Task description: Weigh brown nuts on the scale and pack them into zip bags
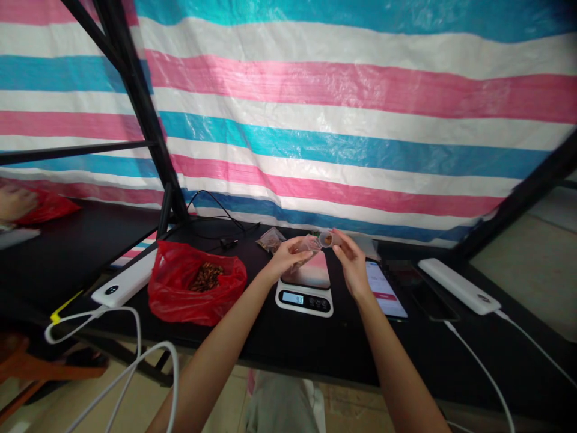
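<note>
My left hand [288, 255] is closed round a small clear plastic bag [305, 246], held just above a white kitchen scale [305, 294]. My right hand [351, 261] pinches a small clear cup [327, 239] with brown bits in it, tipped toward the bag's mouth. The scale's display shows a lit number. An open red plastic bag [196, 282] holding brown dried pieces lies to the left of the scale on the black table [288, 343].
A phone [385, 288] with a lit screen lies right of the scale. White power banks [460, 285] [124, 282] with cables sit at both sides. Another small filled bag [270, 239] lies behind. A black frame post [139, 114] rises at left. Another person's hand [13, 201] rests far left.
</note>
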`<action>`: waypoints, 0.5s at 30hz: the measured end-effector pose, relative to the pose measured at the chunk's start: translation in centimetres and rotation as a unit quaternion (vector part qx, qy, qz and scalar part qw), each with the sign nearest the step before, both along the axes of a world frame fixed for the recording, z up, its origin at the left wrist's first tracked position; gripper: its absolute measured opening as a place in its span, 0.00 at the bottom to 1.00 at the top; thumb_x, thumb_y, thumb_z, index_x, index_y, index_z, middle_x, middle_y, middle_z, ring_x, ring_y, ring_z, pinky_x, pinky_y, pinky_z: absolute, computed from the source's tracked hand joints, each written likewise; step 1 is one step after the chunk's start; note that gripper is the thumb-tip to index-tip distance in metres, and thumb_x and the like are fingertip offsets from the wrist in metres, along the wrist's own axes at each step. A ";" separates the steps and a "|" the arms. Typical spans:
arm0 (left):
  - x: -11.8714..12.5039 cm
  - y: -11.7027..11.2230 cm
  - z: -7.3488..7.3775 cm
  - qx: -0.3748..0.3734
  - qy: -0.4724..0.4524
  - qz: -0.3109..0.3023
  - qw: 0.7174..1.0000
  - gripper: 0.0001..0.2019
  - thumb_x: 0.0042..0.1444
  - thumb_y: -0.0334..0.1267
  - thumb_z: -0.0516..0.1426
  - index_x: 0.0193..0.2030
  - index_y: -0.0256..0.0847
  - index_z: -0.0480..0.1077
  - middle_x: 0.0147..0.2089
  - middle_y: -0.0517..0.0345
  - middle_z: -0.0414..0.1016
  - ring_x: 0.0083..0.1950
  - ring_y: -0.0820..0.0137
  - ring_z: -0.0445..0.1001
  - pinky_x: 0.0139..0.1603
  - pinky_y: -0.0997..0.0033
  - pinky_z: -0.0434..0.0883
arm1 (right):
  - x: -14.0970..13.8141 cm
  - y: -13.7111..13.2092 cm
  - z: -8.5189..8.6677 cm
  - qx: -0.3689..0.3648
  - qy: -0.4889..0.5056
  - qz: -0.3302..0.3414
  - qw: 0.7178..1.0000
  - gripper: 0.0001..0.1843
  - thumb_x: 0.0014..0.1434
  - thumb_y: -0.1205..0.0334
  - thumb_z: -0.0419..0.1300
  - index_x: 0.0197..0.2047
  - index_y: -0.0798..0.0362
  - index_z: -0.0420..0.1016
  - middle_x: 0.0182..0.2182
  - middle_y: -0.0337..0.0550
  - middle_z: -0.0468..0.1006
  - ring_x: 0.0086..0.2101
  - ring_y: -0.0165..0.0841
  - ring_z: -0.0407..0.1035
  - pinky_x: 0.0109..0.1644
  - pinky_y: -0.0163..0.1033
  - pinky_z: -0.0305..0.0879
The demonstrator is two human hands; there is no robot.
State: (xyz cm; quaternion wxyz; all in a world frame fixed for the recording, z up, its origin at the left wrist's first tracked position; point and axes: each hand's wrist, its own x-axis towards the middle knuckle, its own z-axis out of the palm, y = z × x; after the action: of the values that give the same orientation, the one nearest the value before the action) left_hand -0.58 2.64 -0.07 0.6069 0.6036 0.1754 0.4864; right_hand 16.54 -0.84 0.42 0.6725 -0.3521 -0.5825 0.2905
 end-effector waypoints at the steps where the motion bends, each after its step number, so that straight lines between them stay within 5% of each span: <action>1: 0.0 -0.2 0.1 -0.014 -0.014 -0.007 1.000 0.25 0.40 0.42 0.65 0.47 0.36 0.70 0.46 0.48 0.74 0.49 0.61 0.71 0.55 0.62 0.62 | -0.2 -0.1 0.1 0.005 0.008 0.006 1.000 0.21 0.52 0.60 0.62 0.50 0.48 0.67 0.50 0.46 0.71 0.50 0.38 0.65 0.57 0.49 0.57; 7: 0.4 -0.7 0.2 -0.073 -0.029 -0.029 0.996 0.25 0.36 0.40 0.67 0.45 0.36 0.71 0.48 0.48 0.74 0.51 0.60 0.70 0.57 0.61 0.59 | -0.9 -0.8 0.8 0.034 0.034 0.004 0.999 0.16 0.50 0.62 0.63 0.43 0.49 0.67 0.47 0.46 0.73 0.49 0.38 0.66 0.55 0.47 0.60; 15: 0.5 -0.6 -0.1 -0.072 -0.016 -0.032 0.997 0.25 0.36 0.39 0.67 0.44 0.36 0.71 0.45 0.49 0.75 0.48 0.62 0.71 0.54 0.62 0.60 | -0.8 -1.1 0.8 0.029 -0.004 -0.012 1.000 0.17 0.52 0.61 0.62 0.47 0.48 0.72 0.50 0.44 0.71 0.52 0.39 0.63 0.57 0.48 0.58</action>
State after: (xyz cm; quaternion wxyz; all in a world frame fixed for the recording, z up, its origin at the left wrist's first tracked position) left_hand -0.04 2.01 -0.20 0.6670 0.5557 0.1809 0.4622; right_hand 15.72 -1.93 1.22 0.6836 -0.3402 -0.5892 0.2642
